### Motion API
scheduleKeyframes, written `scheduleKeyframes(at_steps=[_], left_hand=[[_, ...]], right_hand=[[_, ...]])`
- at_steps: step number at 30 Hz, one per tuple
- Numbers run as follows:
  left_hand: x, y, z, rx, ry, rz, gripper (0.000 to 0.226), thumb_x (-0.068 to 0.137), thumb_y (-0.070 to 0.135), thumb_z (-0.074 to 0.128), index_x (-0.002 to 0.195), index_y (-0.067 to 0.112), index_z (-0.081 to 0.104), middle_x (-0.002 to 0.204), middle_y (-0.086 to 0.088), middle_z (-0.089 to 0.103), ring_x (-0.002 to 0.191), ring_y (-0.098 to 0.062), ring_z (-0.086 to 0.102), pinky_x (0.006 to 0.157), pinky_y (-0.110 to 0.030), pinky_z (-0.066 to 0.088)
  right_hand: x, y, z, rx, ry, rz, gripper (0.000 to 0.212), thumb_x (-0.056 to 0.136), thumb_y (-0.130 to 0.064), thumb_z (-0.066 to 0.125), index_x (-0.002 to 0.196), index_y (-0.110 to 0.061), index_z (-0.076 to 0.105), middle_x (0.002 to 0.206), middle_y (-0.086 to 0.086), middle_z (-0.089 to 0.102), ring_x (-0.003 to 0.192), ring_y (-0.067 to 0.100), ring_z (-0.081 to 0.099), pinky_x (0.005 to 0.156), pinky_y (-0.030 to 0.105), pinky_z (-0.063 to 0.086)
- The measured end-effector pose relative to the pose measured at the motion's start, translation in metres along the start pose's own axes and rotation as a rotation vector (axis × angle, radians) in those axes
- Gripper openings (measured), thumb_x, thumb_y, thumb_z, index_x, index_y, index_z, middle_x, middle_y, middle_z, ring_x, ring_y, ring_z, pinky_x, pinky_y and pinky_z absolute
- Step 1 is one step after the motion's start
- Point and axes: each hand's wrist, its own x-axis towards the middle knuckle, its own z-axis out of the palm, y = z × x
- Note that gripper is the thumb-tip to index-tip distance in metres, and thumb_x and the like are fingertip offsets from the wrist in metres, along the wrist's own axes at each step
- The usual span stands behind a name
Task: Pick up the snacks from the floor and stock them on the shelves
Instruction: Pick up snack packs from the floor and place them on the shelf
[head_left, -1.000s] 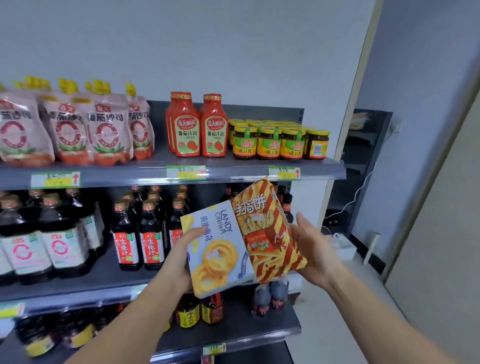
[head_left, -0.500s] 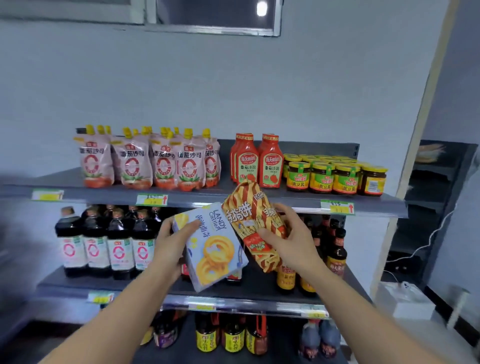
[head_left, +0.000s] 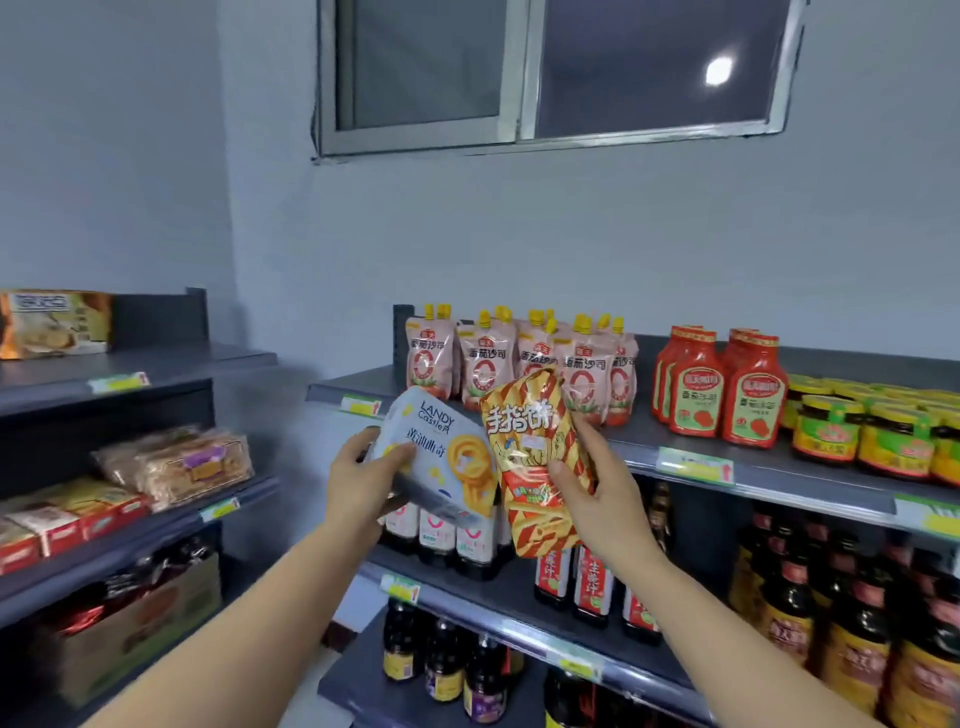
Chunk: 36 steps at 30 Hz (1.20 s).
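My left hand (head_left: 363, 480) grips a pale blue cookie pack (head_left: 441, 457) printed with yellow ring cookies, tilted to the right. Its right edge touches a red-and-gold striped finger-biscuit bag (head_left: 535, 467), which my right hand (head_left: 602, 499) holds upright by its right side. Both snacks hang in the air in front of the sauce shelving, level with the top shelf's front edge (head_left: 691, 462). A second shelf unit (head_left: 135, 379) with snack packs stands to the left.
The top right shelf carries tomato sauce pouches (head_left: 488, 364), red ketchup bottles (head_left: 722, 389) and yellow-lidded jars (head_left: 883, 431). Dark soy sauce bottles (head_left: 810, 603) fill the lower shelves. On the left unit lie wrapped biscuit packs (head_left: 182, 462) and a box (head_left: 52, 322). A window (head_left: 545, 73) sits above.
The view has swung left and upward, so the window and the left snack shelf unit have come into sight. Both hands still hold their snacks, raised slightly and closer together.
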Motion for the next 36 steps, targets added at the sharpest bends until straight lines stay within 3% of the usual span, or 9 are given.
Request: scheduleKeyframes(at_steps=[4,8,13,18,21,24,27,29,36], left_hand=[[0.019,0.026,-0.060,-0.001,0.040,0.006,0.043,0.081,0.011,0.072,0.122,0.014,0.058,0.114,-0.017,0.066,0.092,-0.032,0.068,0.056,-0.034,0.058],[0.033,0.054,-0.121,-0.028,0.094,0.051,0.031,0.083,0.011,0.071,0.112,0.010,0.062,0.107,-0.015,0.069,0.080,-0.028,0.068,0.054,-0.032,0.055],[0.049,0.082,-0.199,-0.144,0.120,0.064,0.031,0.085,0.015,0.068,0.116,0.012,0.063,0.113,-0.017,0.069,0.098,-0.037,0.069,0.076,-0.054,0.058],[0.059,0.108,-0.272,-0.227,0.184,0.058,0.057,0.086,0.017,0.070,0.138,0.016,0.047,0.123,-0.012,0.065,0.097,-0.031,0.070,0.066,-0.039,0.058],[0.058,0.124,-0.301,-0.161,0.177,0.069,0.041,0.088,0.019,0.067,0.128,0.018,0.057,0.114,-0.011,0.070,0.097,-0.028,0.070,0.064,-0.038,0.058],[0.055,0.140,-0.329,-0.020,0.217,0.056,0.027,0.091,0.024,0.064,0.117,0.022,0.064,0.109,-0.008,0.071,0.099,-0.027,0.065,0.077,-0.046,0.058],[0.051,0.153,-0.361,0.134,0.255,0.075,0.029,0.090,0.026,0.065,0.118,0.023,0.062,0.107,-0.004,0.070,0.089,-0.023,0.064,0.061,-0.033,0.050],[0.051,0.159,-0.379,0.224,0.288,0.088,0.034,0.088,0.023,0.068,0.120,0.020,0.061,0.104,-0.005,0.072,0.082,-0.023,0.068,0.053,-0.029,0.051],[0.046,0.173,-0.419,0.342,0.441,0.141,0.046,0.084,0.011,0.073,0.121,0.024,0.048,0.099,-0.009,0.070,0.079,-0.023,0.069,0.060,-0.032,0.056]], right_hand=[[0.012,-0.031,0.055,0.158,-0.027,0.005,0.056,0.094,-0.032,0.059,0.144,-0.041,0.035,0.140,-0.011,0.048,0.130,0.011,0.045,0.108,0.043,0.042],[0.023,-0.065,0.115,0.383,-0.069,0.088,0.052,0.093,-0.033,0.060,0.139,-0.042,0.038,0.141,-0.008,0.048,0.123,0.015,0.053,0.102,0.045,0.047],[0.029,-0.113,0.189,0.742,-0.186,0.246,0.035,0.095,-0.023,0.058,0.127,-0.036,0.049,0.118,-0.006,0.064,0.099,0.017,0.067,0.081,0.040,0.056],[0.032,-0.155,0.261,0.972,-0.295,0.352,0.032,0.096,-0.023,0.056,0.128,-0.026,0.055,0.109,0.000,0.072,0.089,0.021,0.073,0.067,0.035,0.057],[0.031,-0.183,0.302,0.991,-0.377,0.360,0.031,0.097,-0.024,0.055,0.128,-0.024,0.055,0.112,0.003,0.072,0.089,0.023,0.073,0.069,0.038,0.057],[0.028,-0.203,0.336,0.972,-0.434,0.325,0.016,0.097,-0.025,0.055,0.111,-0.032,0.058,0.103,-0.002,0.073,0.086,0.019,0.072,0.071,0.038,0.057],[0.025,-0.215,0.365,0.959,-0.463,0.295,0.011,0.096,-0.027,0.055,0.103,-0.036,0.058,0.105,-0.004,0.072,0.092,0.019,0.071,0.078,0.042,0.058],[0.023,-0.220,0.382,0.946,-0.477,0.276,0.012,0.096,-0.030,0.055,0.106,-0.037,0.058,0.110,-0.003,0.071,0.097,0.022,0.070,0.083,0.047,0.057],[0.022,-0.241,0.437,0.831,-0.558,0.165,0.040,0.094,-0.037,0.059,0.132,-0.037,0.048,0.122,-0.004,0.063,0.105,0.019,0.066,0.089,0.048,0.056]])
